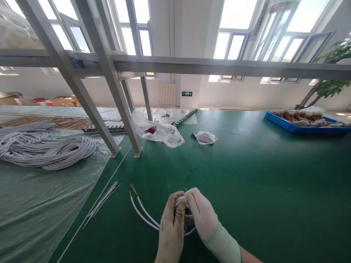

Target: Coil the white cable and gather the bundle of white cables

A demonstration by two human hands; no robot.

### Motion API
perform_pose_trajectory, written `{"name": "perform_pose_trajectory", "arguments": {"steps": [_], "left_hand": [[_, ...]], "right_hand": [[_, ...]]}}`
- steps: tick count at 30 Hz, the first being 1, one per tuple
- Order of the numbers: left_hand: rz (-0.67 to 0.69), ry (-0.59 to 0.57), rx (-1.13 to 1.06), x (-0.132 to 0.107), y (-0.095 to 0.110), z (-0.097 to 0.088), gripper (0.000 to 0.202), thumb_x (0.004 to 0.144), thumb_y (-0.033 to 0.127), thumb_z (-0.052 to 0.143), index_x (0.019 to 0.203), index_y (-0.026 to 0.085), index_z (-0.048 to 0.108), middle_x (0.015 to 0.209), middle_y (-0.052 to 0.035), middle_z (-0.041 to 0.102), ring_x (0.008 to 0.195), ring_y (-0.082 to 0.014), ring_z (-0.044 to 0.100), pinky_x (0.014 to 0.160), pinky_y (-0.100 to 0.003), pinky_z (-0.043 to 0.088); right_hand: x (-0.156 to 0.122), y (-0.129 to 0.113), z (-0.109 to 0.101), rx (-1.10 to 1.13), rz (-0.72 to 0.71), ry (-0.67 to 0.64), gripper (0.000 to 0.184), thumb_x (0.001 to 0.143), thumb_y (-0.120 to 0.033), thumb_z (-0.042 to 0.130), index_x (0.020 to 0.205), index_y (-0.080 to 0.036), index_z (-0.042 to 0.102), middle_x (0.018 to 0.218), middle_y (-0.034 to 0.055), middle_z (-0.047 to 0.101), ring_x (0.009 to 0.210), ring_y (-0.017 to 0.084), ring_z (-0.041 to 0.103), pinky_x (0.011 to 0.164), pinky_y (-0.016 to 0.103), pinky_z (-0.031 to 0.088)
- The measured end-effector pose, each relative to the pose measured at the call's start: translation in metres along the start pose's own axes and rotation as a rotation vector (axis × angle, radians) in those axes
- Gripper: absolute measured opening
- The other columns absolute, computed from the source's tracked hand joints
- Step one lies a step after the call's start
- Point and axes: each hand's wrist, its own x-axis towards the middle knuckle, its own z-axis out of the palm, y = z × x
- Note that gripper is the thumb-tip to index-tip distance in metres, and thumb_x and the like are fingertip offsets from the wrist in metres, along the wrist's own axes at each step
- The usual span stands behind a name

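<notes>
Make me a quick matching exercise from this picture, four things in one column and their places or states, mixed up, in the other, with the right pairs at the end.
Column one
1. Shallow tray
2. Big cable coils
3. Thin strips
4. Looped white cable

Column two
A. Lying in a loose bunch on the green table
B. Held between the left hand and the right hand
C. Blue, at the far right
D. Heaped on plastic sheeting at the left

Right pairs: 1-C, 2-D, 3-A, 4-B
</notes>
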Motion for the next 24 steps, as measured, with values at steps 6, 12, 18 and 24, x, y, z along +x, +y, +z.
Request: {"name": "perform_pose_trajectory", "arguments": {"steps": [6, 12, 18, 24], "left_hand": [[-0.019, 0.127, -0.104, -0.011, 0.002, -0.015, 0.056, 0.095, 0.071, 0.039, 0.124, 0.028, 0.061, 0.134, -0.0132, 0.064, 0.117, -0.0360, 0.064, 0.088, -0.048, 0.058], [0.003, -0.051, -0.098, 0.004, -0.009, -0.044, 0.058, 0.083, 0.072, 0.063, 0.122, 0.029, 0.067, 0.140, -0.0113, 0.062, 0.135, -0.0381, 0.054, 0.105, -0.047, 0.053], [-0.027, -0.151, -0.319, 0.012, -0.008, -0.052, 0.047, 0.087, 0.064, 0.067, 0.115, 0.026, 0.066, 0.120, -0.0078, 0.066, 0.107, -0.0289, 0.063, 0.086, -0.039, 0.056], [0.009, -0.073, -0.458, 0.016, -0.029, -0.053, 0.039, 0.089, 0.056, 0.071, 0.103, 0.020, 0.069, 0.083, 0.0013, 0.059, 0.072, -0.0135, 0.048, 0.066, -0.027, 0.041]], "right_hand": [[-0.007, 0.010, 0.024, -0.164, -0.168, 0.166, 0.035, 0.106, -0.052, 0.042, 0.113, -0.023, 0.060, 0.101, 0.0095, 0.066, 0.088, 0.025, 0.066, 0.075, 0.040, 0.059], [-0.002, 0.016, 0.032, -0.228, -0.288, 0.191, 0.035, 0.111, -0.048, 0.036, 0.105, -0.023, 0.060, 0.091, 0.0056, 0.058, 0.077, 0.021, 0.059, 0.068, 0.035, 0.054], [0.000, 0.007, 0.027, -0.234, -0.291, -0.014, 0.030, 0.112, -0.042, 0.036, 0.111, -0.024, 0.060, 0.098, 0.0075, 0.059, 0.088, 0.023, 0.059, 0.077, 0.038, 0.053], [0.041, -0.023, 0.001, -0.564, -0.431, -0.258, 0.039, 0.111, -0.039, 0.036, 0.090, -0.022, 0.064, 0.092, 0.0078, 0.060, 0.087, 0.025, 0.058, 0.079, 0.041, 0.049]]}}
